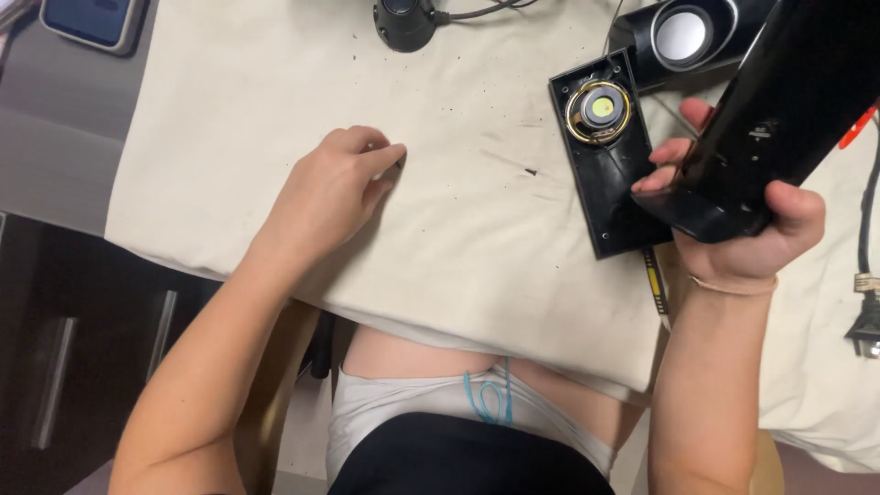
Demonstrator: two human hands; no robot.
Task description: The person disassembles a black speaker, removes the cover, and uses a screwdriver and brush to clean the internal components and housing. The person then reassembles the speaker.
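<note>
Head view: right hand (747, 243) grips glossy black speaker shell (779, 110).

1. The black speaker shell (779, 110) in the right hand (747, 234) runs off the top right corner.
2. Whatever the left hand (335, 188) pinches is too small to tell.
3. The plug (864, 325) is cut by the right edge.

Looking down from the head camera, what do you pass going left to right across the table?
Tablet → left hand → round black device → open speaker panel with its driver → right hand holding a black speaker shell → plug.
</note>
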